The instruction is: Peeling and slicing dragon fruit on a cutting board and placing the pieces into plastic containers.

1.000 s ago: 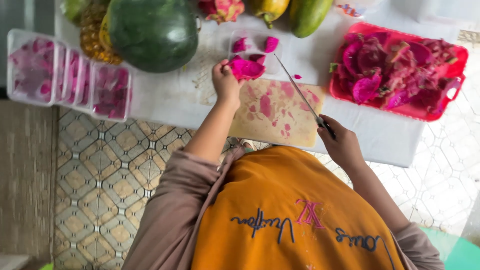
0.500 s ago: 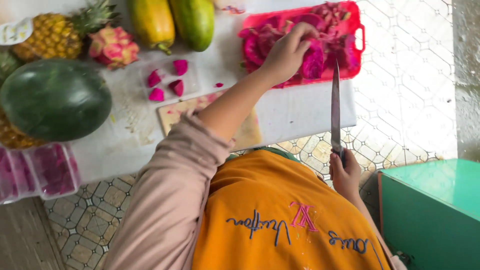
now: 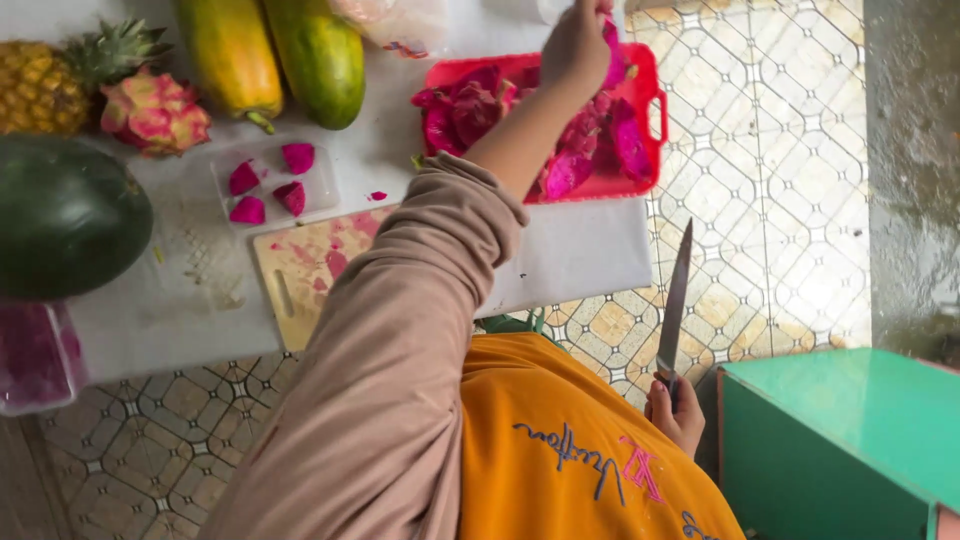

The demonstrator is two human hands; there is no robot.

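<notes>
My left hand [image 3: 575, 45] reaches across my body over the red tray [image 3: 652, 100] at the table's far right. It grips a piece of pink dragon fruit peel [image 3: 611, 55]. The tray holds several more peels [image 3: 480, 105]. Low at my side, off the table, my right hand [image 3: 678, 412] is closed on a knife handle, and the long blade [image 3: 676, 295] points up toward the table edge. A stained wooden cutting board [image 3: 300, 270] lies near the table's front edge. Behind it, a clear tray [image 3: 322, 185] holds several magenta fruit chunks [image 3: 270, 190].
A dark green watermelon [image 3: 60, 215], a pineapple [image 3: 40, 85], a whole dragon fruit [image 3: 155, 110] and two papayas [image 3: 230, 55] crowd the left and back. Clear boxes of cut fruit [image 3: 30, 355] sit at the left edge. A green cabinet [image 3: 850, 440] stands at my right.
My left hand has gone from the cutting board area to the red tray with a peel. My right hand has pulled the knife off the board and down to my side.
</notes>
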